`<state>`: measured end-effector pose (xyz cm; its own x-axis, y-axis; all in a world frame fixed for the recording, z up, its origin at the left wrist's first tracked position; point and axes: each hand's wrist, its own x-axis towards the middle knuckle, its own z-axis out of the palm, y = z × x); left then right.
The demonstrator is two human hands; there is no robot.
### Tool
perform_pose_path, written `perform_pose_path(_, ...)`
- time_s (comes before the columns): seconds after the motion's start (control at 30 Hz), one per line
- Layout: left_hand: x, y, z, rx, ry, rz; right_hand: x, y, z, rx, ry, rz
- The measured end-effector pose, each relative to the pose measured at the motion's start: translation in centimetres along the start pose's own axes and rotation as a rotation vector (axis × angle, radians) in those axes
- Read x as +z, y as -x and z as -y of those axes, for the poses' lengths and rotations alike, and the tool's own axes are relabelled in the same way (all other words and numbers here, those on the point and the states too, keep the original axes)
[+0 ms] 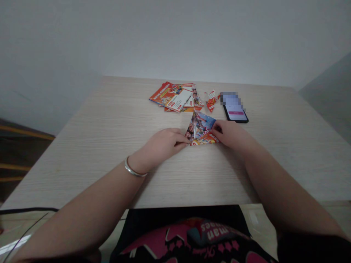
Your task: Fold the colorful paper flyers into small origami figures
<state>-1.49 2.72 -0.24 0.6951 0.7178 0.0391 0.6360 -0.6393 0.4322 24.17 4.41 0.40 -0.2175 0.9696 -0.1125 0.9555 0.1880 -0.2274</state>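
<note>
A small colourful printed paper [201, 128], partly folded, lies on the light wooden table [109, 124] in front of me. My left hand [161, 144], with a silver bracelet on its wrist, pinches the paper's left lower edge with closed fingers. My right hand [230, 133] presses and grips the paper's right edge, its fingers curled together. Both hands rest on the table top.
A pile of orange and white leaflets [175, 96] lies further back, with a small folded red paper piece [211, 100] beside it. A black phone [235, 111] with a lit screen lies to the right. A white wall stands behind the table.
</note>
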Motion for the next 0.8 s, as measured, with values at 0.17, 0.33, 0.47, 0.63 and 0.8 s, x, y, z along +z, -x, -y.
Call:
perform_pose_path(0.17,0.5,-0.2,-0.4,-0.059,0.019,-0.043,-0.2,1.0,1.2,-0.14,0.035,-0.191)
perform_pose_path(0.33,0.9,-0.3,-0.2,0.0,0.036,-0.093,0.0,1.9,2.4,-0.507,0.191,-0.311)
perform_pose_path(0.47,1.2,-0.3,0.2,0.03,0.057,-0.132,0.2,1.8,3.1,-0.572,0.267,-0.18)
perform_pose_path(0.63,1.2,-0.4,1.0,0.171,0.033,-0.113,-0.2,1.7,2.4,-0.499,0.164,0.002)
perform_pose_path(0.8,0.8,-0.3,1.4,0.193,0.02,-0.072,-0.4,1.7,1.4,-0.314,0.031,0.108)
